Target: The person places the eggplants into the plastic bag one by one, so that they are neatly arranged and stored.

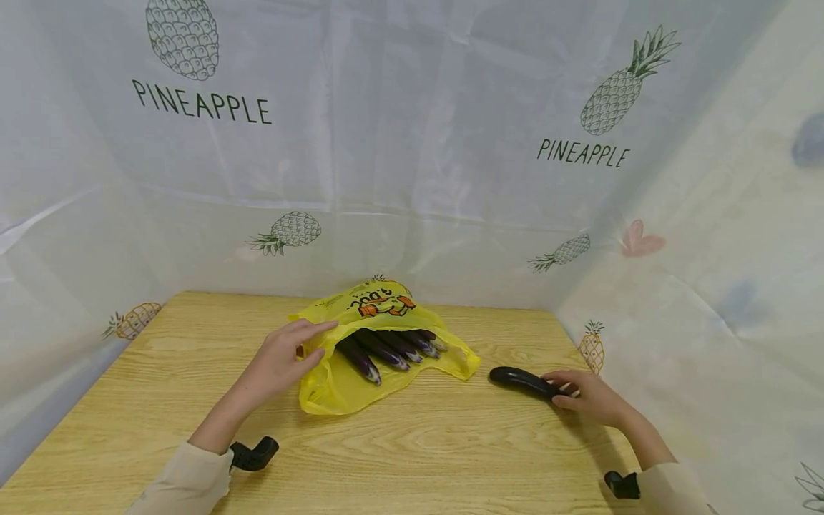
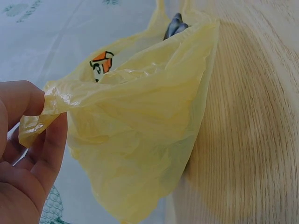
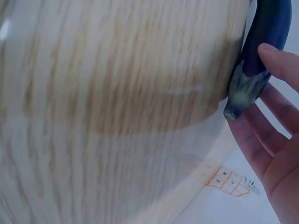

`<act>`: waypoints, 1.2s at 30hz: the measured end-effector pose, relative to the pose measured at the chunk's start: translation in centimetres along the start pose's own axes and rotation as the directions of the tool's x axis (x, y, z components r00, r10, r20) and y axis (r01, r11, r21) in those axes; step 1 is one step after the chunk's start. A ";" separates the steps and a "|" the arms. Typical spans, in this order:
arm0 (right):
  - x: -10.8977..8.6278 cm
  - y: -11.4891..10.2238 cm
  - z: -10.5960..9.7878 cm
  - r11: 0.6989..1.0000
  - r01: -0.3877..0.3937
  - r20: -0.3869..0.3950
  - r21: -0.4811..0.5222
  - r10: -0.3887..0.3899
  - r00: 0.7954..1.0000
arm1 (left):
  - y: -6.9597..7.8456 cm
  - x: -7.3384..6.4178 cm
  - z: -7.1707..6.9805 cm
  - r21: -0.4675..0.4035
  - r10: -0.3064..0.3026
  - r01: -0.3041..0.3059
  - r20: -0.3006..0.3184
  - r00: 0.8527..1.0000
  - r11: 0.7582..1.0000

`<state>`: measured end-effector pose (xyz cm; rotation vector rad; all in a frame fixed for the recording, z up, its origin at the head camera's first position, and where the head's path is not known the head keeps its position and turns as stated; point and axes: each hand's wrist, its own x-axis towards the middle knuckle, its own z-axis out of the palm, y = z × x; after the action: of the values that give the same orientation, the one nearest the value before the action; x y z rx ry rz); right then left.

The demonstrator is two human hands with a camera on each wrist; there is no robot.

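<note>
My left hand pinches the edge of a yellow plastic bag that lies on its side with its mouth toward me. In the left wrist view a fold of the yellow film passes between thumb and fingers. Several dark purple eggplants lie side by side inside, pale stem ends facing out. To the right of the bag, my right hand holds a single eggplant by its stem end. The right wrist view shows the greenish cap between thumb and fingers.
Everything lies on a light wood-grain table. A pale curtain printed with pineapples hangs behind it and along both sides. Dark wrist-camera mounts, left and right, sit at the sleeves.
</note>
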<state>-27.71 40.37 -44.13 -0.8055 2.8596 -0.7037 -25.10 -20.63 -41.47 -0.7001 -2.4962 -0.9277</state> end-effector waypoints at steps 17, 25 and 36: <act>0.4 -1.0 1.2 0.998 -0.059 -0.005 0.022 0.059 0.998 | 0.1 0.2 0.2 -0.001 0.006 -0.006 0.005 1.000 1.000; 1.0 -3.9 1.0 0.992 -0.099 -0.055 0.077 0.103 0.993 | 0.2 0.2 0.1 -0.005 -0.006 0.006 0.011 1.000 1.000; 2.6 -9.5 1.8 0.978 -0.041 -0.051 0.205 0.052 0.997 | 0.3 0.1 0.0 -0.011 -0.023 0.023 0.013 1.000 1.000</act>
<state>-25.09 31.08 -41.29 -0.6982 2.7834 -1.0076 -24.96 -20.42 -41.27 -0.6842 -2.5171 -0.9486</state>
